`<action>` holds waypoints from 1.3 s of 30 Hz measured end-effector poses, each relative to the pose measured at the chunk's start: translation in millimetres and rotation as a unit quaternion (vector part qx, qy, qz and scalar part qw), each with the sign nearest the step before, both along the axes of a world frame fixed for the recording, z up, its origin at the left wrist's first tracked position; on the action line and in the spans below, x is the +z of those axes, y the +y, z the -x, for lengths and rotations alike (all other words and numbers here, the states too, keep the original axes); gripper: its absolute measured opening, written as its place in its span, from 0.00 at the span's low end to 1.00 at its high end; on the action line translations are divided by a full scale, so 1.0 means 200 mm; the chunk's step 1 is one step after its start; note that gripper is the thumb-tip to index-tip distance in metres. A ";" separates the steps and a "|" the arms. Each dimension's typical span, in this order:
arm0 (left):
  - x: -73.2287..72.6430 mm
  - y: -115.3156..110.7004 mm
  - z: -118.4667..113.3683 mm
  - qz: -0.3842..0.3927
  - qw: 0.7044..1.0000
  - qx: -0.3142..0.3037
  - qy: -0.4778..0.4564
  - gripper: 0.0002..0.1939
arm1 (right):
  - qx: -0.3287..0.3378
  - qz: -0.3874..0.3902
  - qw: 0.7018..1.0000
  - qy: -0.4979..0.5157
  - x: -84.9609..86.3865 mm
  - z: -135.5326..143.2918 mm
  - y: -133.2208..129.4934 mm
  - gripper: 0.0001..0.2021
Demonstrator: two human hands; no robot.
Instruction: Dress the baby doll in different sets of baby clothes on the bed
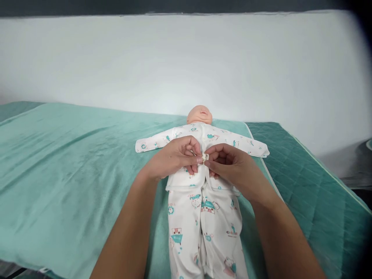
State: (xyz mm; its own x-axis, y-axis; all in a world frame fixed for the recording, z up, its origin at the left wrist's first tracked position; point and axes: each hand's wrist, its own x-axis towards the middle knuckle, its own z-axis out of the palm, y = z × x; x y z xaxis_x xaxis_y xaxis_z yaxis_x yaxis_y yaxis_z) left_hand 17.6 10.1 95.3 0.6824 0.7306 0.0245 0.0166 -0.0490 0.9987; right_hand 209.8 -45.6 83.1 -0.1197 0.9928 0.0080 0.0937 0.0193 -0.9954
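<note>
At frame centre, our left hand (180,155) and right hand (231,162), nearly closed, pinched the front of a printed baby shirt (186,181). We saw the doll's head (198,114) above centre.

We cannot tell type of cream fastening (204,157) pinched at fingertips: too small, partly covered. Left hand (180,157) and right hand (229,161) hide middle of printed white top (186,181) from us. Forearms (128,228) cut off by bottom edge; printed trousers (221,221) too, leg ends out of our sight. Lettering on trousers too small for us to read. Light green mat (72,174) cut off at left, dark green quilted pad (314,182) at right.
</note>
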 end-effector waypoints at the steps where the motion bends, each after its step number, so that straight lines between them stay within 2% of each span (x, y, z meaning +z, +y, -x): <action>1: 0.00 0.00 0.00 -0.001 1.000 -0.002 0.000 0.11 | 0.002 -0.003 1.000 -0.002 0.00 0.00 0.00 0.12; 8: 0.00 0.00 0.00 -0.002 1.000 -0.008 0.003 0.10 | 0.017 -0.004 1.000 0.018 0.00 0.00 0.00 0.10; 14: 0.00 -0.01 0.00 -0.016 1.000 -0.010 0.023 0.07 | 0.010 0.000 1.000 0.014 0.01 0.01 0.00 0.12; 21: -0.01 0.00 0.01 -0.007 0.999 -0.012 0.034 0.07 | 0.013 -0.012 1.000 0.008 -0.01 0.00 -0.01 0.06; 27: 0.00 0.00 0.00 -0.020 0.999 -0.014 0.045 0.07 | 0.009 -0.008 0.999 -0.044 -0.02 -0.01 -0.01 0.10; 39: -0.01 0.00 -0.01 -0.014 0.999 0.002 0.038 0.09 | 0.031 0.005 0.997 -0.064 -0.02 -0.01 -0.01 0.11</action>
